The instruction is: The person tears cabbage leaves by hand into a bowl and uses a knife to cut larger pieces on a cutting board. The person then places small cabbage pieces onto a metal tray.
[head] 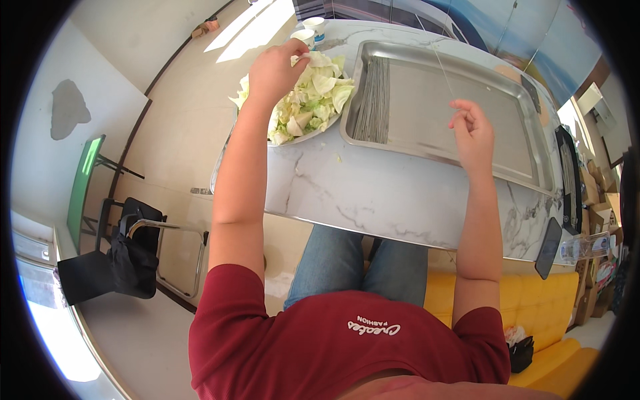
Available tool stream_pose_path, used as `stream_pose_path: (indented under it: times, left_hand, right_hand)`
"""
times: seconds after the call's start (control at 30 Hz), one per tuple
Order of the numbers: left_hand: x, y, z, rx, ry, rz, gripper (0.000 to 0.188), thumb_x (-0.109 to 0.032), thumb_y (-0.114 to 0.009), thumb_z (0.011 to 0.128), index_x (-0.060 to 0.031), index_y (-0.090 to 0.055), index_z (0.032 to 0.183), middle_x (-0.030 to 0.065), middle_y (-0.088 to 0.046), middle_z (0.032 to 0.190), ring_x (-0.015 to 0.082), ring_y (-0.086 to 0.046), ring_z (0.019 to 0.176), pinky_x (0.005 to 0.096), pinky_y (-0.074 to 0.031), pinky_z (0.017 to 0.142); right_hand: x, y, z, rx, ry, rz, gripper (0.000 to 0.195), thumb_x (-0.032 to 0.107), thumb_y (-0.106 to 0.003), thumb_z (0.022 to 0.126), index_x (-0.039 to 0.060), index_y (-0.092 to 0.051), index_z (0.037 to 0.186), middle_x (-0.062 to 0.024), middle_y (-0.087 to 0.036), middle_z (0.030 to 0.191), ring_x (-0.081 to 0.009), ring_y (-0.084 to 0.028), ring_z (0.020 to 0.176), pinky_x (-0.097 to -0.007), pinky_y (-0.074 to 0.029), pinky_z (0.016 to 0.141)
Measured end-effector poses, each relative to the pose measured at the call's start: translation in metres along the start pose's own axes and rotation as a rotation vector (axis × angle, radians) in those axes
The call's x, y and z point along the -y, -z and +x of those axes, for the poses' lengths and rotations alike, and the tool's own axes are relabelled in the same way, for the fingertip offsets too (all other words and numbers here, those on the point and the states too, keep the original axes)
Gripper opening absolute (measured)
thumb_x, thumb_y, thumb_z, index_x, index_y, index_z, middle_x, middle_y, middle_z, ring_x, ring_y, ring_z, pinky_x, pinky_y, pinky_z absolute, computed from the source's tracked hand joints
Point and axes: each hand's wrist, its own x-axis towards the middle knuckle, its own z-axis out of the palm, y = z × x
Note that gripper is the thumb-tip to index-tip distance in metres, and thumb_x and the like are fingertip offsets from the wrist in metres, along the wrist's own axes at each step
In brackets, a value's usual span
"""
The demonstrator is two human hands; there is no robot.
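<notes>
Between the fingertips of my right hand (472, 132) is one thin skewer (440, 62), which slants up and away over the steel tray (450, 157). My left hand (275, 70) is at the far left part of a heap of torn cabbage leaves (302, 107), its thumb and forefinger pinched on a pale leaf (314, 59). The heap fills a round dish (314, 134) whose rim shows only at the near side. A bundle of thin grey skewers (372, 102) lies lengthwise along the tray's left side.
Two paper cups (314, 24) stand behind the cabbage. On the marble-patterned table (350, 190), a phone (549, 247) lies at the right edge beside a clear plastic bottle (587, 247). A yellow bench (535, 305) is below, and a black chair (135, 250) stands left.
</notes>
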Motion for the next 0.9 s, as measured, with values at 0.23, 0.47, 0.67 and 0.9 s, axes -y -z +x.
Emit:
stream_pose_path:
  times: [0.23, 0.47, 0.67, 0.9]
  left_hand:
    - [-0.063, -0.036, -0.005, -0.075, 0.447, -1.251, 0.03, -0.007, -0.07, 0.091, 0.0024, -0.057, 0.117, 0.0113, -0.068, 0.1, 0.0203, -0.07, 0.088, 0.0273, -0.056, 0.078]
    - [-0.069, -0.087, -0.024, -0.285, 0.7, -1.605, 0.028, -0.001, -0.066, 0.092, 0.0045, -0.057, 0.118, 0.0124, -0.066, 0.104, 0.0168, -0.067, 0.088, 0.028, -0.057, 0.081]
    - [-0.064, -0.08, -0.034, -0.262, 0.63, -1.603, 0.023, 0.001, -0.066, 0.092, 0.0043, -0.057, 0.113, 0.0107, -0.066, 0.1, 0.0178, -0.067, 0.086, 0.0254, -0.057, 0.079]
    - [-0.07, -0.07, -0.035, -0.366, 0.597, -1.614, 0.021, 0.001, -0.067, 0.091, 0.002, -0.055, 0.109, 0.0104, -0.067, 0.095, 0.0166, -0.069, 0.085, 0.0257, -0.058, 0.078]
  right_hand:
    - [0.012, -0.011, -0.005, -0.031, 0.175, -0.182, 0.013, 0.009, -0.062, 0.094, 0.004, -0.07, 0.103, -0.003, -0.062, 0.074, -0.0086, -0.052, 0.06, -0.0247, -0.043, 0.057]
    - [0.013, -0.012, -0.009, 0.069, 0.222, -0.364, 0.012, 0.005, -0.064, 0.089, 0.0069, -0.072, 0.098, -0.0044, -0.066, 0.076, -0.0144, -0.056, 0.058, -0.028, -0.045, 0.054]
    - [0.012, -0.019, -0.015, 0.05, 0.222, -0.395, 0.012, 0.002, -0.064, 0.087, 0.0073, -0.072, 0.094, -0.004, -0.065, 0.075, -0.0154, -0.054, 0.057, -0.0284, -0.043, 0.052]
    - [0.024, -0.022, -0.013, -0.029, 0.363, -0.411, 0.01, 0.001, -0.065, 0.088, 0.0052, -0.072, 0.095, -0.0055, -0.063, 0.073, -0.0136, -0.054, 0.058, -0.0272, -0.043, 0.054]
